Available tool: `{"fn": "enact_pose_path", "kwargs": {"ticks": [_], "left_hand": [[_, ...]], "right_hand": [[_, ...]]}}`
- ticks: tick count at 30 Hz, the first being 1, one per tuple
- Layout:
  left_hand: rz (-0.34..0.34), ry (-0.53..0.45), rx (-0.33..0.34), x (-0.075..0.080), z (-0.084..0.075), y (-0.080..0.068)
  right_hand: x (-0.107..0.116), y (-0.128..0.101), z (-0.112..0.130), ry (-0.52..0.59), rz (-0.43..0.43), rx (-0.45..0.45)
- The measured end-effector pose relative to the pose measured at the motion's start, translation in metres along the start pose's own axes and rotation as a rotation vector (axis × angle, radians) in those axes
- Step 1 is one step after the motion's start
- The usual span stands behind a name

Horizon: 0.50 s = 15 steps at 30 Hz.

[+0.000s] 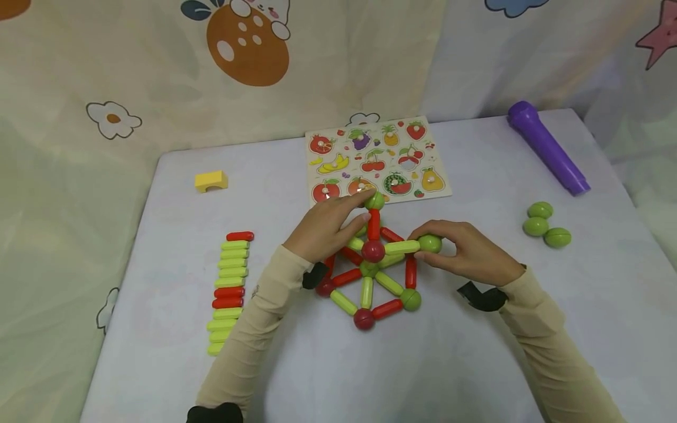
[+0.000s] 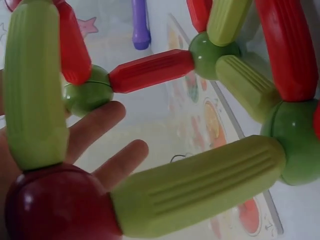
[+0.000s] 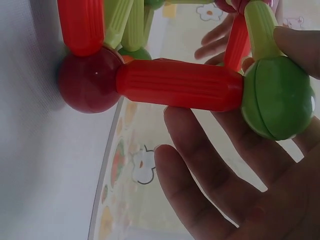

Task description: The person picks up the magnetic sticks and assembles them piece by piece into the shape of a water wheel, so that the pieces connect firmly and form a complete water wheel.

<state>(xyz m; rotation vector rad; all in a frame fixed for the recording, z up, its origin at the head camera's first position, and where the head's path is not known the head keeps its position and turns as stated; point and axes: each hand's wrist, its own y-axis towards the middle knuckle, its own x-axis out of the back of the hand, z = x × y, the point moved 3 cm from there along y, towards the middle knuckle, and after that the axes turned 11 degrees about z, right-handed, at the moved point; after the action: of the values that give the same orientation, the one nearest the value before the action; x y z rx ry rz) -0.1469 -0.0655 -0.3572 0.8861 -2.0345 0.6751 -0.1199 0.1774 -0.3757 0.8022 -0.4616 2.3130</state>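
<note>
A magnetic stick-and-ball frame (image 1: 367, 292) of red and yellow-green rods with dark red and green balls stands mid-table, a dark red ball (image 1: 373, 251) raised over its middle. My left hand (image 1: 330, 228) pinches a green ball (image 1: 374, 200) at the far end of a red rod (image 1: 374, 225). In the left wrist view, fingertips (image 2: 115, 111) lie against that ball. My right hand (image 1: 468, 251) grips another green ball (image 1: 430, 243) between thumb and fingers, at the end of a yellow-green rod (image 1: 402, 247). A red rod (image 3: 180, 85) slopes from this ball to a lower dark red ball (image 3: 91, 80).
A fruit puzzle board (image 1: 346, 141) lies behind the frame. Several loose rods (image 1: 233, 262) line up at left, below a yellow arch block (image 1: 211, 181). At right are three loose green balls (image 1: 536, 226) and a purple tube (image 1: 547, 147). A patterned cloth hangs behind.
</note>
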Motion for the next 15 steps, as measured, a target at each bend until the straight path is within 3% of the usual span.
{"fn": "enact_pose_path", "kwargs": {"ticks": [5,9,12,15], "left_hand": [[-0.020,-0.009,0.001,0.001,0.003,-0.002],[-0.100,-0.015,0.045,0.010,0.012,-0.020],[-0.188,0.011,0.148,0.024,0.032,-0.046],[-0.191,0.076,0.342,0.035,0.064,-0.074]], "right_hand": [[-0.001,0.001,0.000,0.016,0.005,-0.008],[0.002,-0.003,-0.001,0.033,0.003,-0.030],[0.006,-0.010,-0.003,0.019,-0.024,-0.071],[0.011,-0.017,-0.005,0.006,-0.062,-0.120]]}}
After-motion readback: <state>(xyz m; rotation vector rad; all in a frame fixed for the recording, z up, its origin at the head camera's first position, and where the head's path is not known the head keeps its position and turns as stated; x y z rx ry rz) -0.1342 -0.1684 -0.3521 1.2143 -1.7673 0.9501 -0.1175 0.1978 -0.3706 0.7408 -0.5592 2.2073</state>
